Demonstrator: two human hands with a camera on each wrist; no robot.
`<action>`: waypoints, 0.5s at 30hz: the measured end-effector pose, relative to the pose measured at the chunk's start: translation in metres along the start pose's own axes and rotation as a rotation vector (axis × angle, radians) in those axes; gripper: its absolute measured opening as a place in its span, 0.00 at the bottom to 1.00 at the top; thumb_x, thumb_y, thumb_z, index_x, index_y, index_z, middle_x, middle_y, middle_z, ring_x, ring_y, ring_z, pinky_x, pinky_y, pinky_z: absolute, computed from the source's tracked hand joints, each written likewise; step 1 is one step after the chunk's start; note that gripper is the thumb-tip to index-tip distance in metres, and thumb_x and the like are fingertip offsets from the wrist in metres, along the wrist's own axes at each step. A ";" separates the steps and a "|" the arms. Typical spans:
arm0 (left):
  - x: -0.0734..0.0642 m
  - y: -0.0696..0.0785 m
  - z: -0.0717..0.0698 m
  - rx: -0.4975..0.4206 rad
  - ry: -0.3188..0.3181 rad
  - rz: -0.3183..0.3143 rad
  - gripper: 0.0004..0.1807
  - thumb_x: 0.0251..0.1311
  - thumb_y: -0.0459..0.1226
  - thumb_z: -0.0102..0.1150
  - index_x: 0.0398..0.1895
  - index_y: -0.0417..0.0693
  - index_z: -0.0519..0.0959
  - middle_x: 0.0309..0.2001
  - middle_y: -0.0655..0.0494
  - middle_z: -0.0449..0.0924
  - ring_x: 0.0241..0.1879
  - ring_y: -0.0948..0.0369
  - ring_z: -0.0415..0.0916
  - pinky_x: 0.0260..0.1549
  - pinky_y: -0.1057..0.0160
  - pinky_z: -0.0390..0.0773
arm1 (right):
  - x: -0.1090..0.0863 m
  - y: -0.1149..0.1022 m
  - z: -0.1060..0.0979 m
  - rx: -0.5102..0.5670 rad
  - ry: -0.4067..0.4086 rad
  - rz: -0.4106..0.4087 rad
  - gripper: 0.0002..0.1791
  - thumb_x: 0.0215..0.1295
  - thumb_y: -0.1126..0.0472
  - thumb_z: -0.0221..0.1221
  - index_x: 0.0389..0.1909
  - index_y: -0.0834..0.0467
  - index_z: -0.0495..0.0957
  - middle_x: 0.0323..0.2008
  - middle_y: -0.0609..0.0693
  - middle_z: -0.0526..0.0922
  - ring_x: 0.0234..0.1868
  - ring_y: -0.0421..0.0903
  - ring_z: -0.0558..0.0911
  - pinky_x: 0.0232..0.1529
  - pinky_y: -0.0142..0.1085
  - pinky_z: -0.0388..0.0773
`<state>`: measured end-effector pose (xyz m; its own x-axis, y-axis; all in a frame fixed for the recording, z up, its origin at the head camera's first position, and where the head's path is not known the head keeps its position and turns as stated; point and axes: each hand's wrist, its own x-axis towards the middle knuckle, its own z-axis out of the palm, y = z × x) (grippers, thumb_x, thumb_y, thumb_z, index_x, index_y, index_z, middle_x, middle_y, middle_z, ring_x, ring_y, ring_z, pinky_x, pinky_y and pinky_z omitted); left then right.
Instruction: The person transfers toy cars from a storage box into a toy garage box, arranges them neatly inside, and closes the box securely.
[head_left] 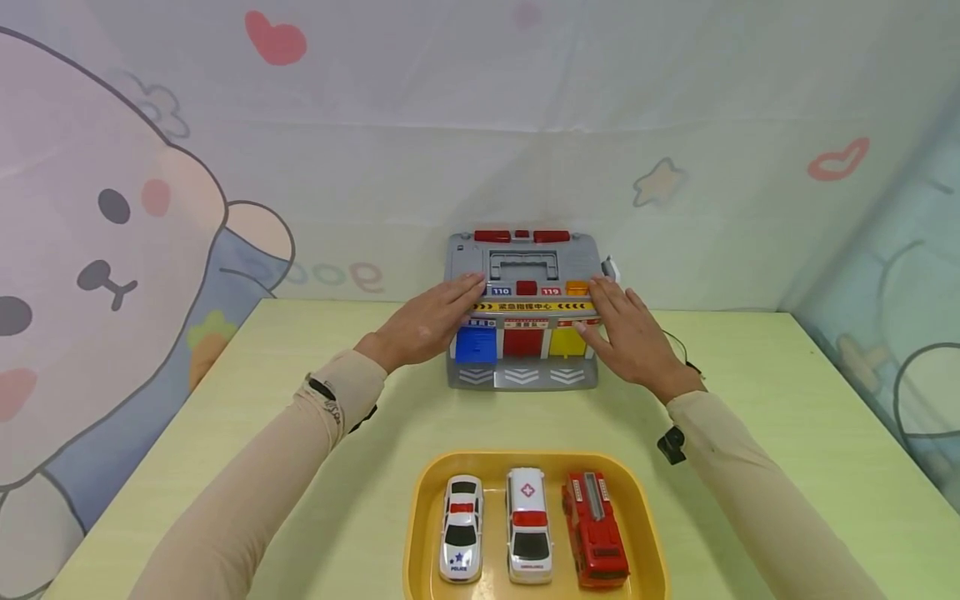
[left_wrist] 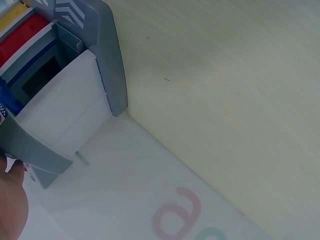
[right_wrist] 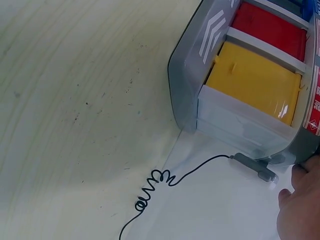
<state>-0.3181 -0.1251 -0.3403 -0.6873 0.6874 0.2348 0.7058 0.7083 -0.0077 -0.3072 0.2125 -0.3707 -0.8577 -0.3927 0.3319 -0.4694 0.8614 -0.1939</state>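
Observation:
A grey toy emergency station [head_left: 521, 379] stands at the back of the table, with blue, red and yellow garage doors. The blue door [head_left: 476, 344] is swung up, and its bay shows dark inside in the left wrist view. The red door [right_wrist: 270, 31] and yellow door [right_wrist: 254, 82] are down. My left hand [head_left: 431, 321] rests with straight fingers on the station's upper left edge. On the upper right edge lies my right hand [head_left: 633, 337], fingers extended and thumb near the front. Both wrist views catch only part of each hand.
Near the table's front, a yellow tray [head_left: 414, 533] holds a white police car [head_left: 461, 529], a white ambulance [head_left: 529, 525] and a red fire truck [head_left: 596, 529]. A small grey handset [right_wrist: 255, 166] with a coiled black cord [right_wrist: 145, 192] hangs at the station's right side. A printed curtain [head_left: 420, 150] stands behind.

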 end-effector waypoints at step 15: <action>-0.005 0.004 -0.004 -0.013 -0.011 0.001 0.34 0.77 0.41 0.44 0.80 0.45 0.47 0.82 0.51 0.44 0.81 0.53 0.44 0.77 0.53 0.52 | -0.001 -0.002 0.000 -0.006 -0.014 0.001 0.41 0.76 0.44 0.47 0.79 0.63 0.47 0.80 0.60 0.50 0.80 0.59 0.50 0.79 0.56 0.44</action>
<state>-0.3116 -0.1266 -0.3376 -0.6883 0.6901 0.2237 0.7087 0.7055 0.0044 -0.3050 0.2111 -0.3703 -0.8610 -0.3961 0.3190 -0.4674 0.8636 -0.1891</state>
